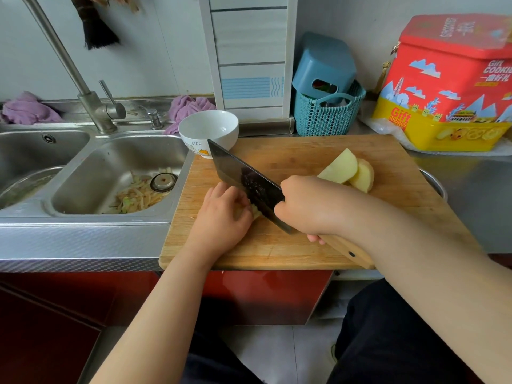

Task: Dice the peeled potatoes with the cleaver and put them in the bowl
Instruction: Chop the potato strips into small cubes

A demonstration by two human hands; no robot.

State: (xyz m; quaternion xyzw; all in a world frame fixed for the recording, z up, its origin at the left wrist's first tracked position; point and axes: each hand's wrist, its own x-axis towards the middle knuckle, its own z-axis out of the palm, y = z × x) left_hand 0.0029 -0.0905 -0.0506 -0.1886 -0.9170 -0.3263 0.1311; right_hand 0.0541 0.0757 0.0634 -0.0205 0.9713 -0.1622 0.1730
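A wooden cutting board (304, 151) lies on the counter. My right hand (310, 206) grips the wooden handle of a dark cleaver (243, 178), its blade edge down on the board. My left hand (221, 214) curls over a pale potato piece (256, 212) pressed against the blade's left face; most of that piece is hidden. Two large peeled potato chunks (349, 170) sit at the board's far right, behind my right hand. A white bowl (207, 128) stands at the board's far left corner, and it looks empty inside.
A steel double sink (110, 162) with potato peelings near its drain lies left of the board, under a tall tap (91, 101). A teal basket (327, 115) and a red and yellow cookie tin (448, 87) stand behind the board. A metal pot rim (435, 184) shows at right.
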